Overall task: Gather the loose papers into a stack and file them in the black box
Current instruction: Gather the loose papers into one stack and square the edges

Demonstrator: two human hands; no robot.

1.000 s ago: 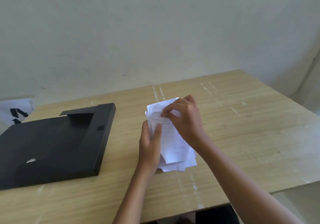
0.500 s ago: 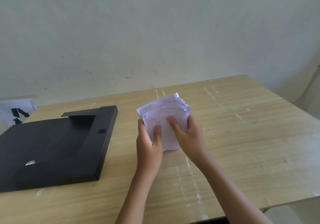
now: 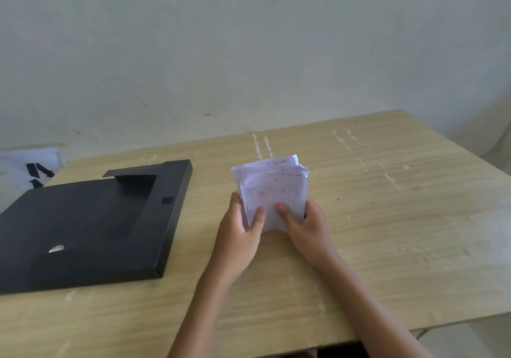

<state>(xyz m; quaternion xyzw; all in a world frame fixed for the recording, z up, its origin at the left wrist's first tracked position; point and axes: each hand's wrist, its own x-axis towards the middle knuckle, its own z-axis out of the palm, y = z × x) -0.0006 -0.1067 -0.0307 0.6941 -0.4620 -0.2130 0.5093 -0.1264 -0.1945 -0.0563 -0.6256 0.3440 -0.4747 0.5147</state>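
Both hands hold a stack of papers [image 3: 272,191] upright on its lower edge on the wooden table [image 3: 387,219]. The left hand [image 3: 239,236] clasps the stack's left edge, thumb pressed on the front sheet and fingers wrapped behind. The right hand [image 3: 307,230] grips the opposite edge the same way, its thumb lying on the front sheet just beside the left thumb. Above the thumbs the sheets fan apart unevenly, their top edges staggered and slightly curled (faint handwriting and ruled columns show on the front page, too small to read). The black box [image 3: 91,227] lies flat on the table well to the left of the left hand, apart from it, with a small silver ring on its lid toward the near end. Beyond the box's far corner, off the table's edge, sits a white item with black arrow markings [image 3: 36,171]. A pale wall [image 3: 249,53] rises behind the table.
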